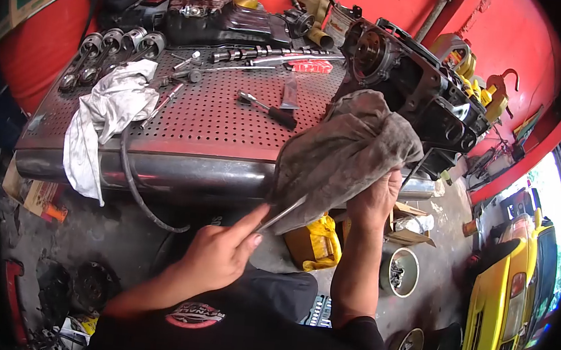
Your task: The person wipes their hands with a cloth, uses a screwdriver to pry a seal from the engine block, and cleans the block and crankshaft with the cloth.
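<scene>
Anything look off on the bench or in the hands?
White rag hangs over the front edge of the perforated bench, and a black hose droops off it too. Otherwise nothing odd: left hand holds a thin metal tool, right hand grips a grey rag.

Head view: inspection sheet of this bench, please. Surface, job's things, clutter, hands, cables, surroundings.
Surface: perforated metal bench top, red showing through the holes, rounded front edge.
Job's things: grey rag wrapped over one end of a slim metal tool.
Clutter: white cloth hanging over the front edge, row of pistons, camshaft, ratchet handle, dark engine housing.
Hands: left hand pinches the tool; right hand grips the rag.
Cables: black hose drooping off the bench front.
Surroundings: red wall, yellow car at right, yellow jug on the floor.
</scene>
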{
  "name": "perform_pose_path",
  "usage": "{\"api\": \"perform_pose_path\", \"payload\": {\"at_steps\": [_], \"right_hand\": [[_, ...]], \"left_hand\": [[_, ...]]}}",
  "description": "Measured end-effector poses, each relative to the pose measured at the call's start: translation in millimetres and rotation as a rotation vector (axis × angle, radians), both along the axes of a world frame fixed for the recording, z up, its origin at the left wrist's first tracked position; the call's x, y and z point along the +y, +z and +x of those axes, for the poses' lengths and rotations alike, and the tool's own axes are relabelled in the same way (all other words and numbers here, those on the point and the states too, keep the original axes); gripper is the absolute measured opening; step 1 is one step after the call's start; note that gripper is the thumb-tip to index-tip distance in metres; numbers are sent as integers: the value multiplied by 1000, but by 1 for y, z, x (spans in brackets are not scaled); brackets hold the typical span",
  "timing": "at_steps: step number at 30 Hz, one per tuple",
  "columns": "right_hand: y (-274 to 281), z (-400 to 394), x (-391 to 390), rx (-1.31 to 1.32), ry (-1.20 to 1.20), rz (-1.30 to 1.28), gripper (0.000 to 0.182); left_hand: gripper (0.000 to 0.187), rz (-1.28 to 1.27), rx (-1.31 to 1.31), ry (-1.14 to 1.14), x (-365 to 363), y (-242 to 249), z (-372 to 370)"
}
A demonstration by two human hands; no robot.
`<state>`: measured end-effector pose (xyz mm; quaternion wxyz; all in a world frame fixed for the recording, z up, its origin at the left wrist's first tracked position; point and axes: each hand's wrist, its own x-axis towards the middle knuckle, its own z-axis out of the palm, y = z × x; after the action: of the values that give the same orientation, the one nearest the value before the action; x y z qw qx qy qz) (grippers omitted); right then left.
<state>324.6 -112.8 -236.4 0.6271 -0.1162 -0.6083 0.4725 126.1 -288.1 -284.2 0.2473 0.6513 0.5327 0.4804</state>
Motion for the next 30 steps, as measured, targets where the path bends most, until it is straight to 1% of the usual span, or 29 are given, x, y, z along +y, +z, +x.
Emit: {"api": "perform_pose_path", "payload": {"at_steps": [1, 2, 5, 6, 9, 10, 13, 16, 18, 19, 22, 24, 25, 26, 28, 29, 30], "right_hand": [[-1, 0, -3, -61, -33, 41, 44], [-2, -3, -8, -74, -83, 87, 45], [-5, -9, -27, -119, -236, 228, 49], [-7, -7, -30, -109, -249, 238, 46], [-9, -8, -39, -57, -428, 299, 41], [-19, -5, -33, 8, -524, 280, 37], [-17, 4, -36, 66, -505, 285, 34], [-15, 19, -34, 55, -458, 303, 33], [-10, 22, -33, 79, -418, 267, 36], [-8, 24, -34, 57, -395, 294, 37], [-4, 26, -34, 53, -332, 313, 40], [-5, 24, -33, 131, -296, 240, 41], [-5, 24, -36, 111, -276, 247, 42], [-4, 24, -39, 92, -255, 255, 43], [-2, 21, -43, 73, -269, 262, 45], [-1, 21, -45, 22, -290, 300, 45], [0, 22, -47, -31, -311, 342, 45]], "left_hand": [[52, -155, -14, -37, 1, 5, 1], [68, -162, 40, -64, 9, 2, 0], [71, -88, 3, -44, 33, -2, 10], [73, -55, -39, -76, 40, -2, 12], [71, -37, -303, -158, 48, 12, 20], [72, -27, -305, -206, 48, 12, 20], [70, 16, -174, -298, 48, -1, 18], [72, -31, -173, -248, 47, -15, 16], [71, -45, -232, -191, 41, -10, 17], [70, -54, -264, -160, 37, -7, 17], [71, -110, -339, -259, 34, 5, 16], [72, -319, -643, -473, 42, 8, 13], [73, -426, -795, -577, 45, 10, 11], [71, -395, -734, -578, 49, 16, 14], [72, -268, -607, -461, 55, 23, 23], [72, -201, -543, -407, 58, 26, 26], [70, -1, -399, -345, 62, 26, 27]]}}
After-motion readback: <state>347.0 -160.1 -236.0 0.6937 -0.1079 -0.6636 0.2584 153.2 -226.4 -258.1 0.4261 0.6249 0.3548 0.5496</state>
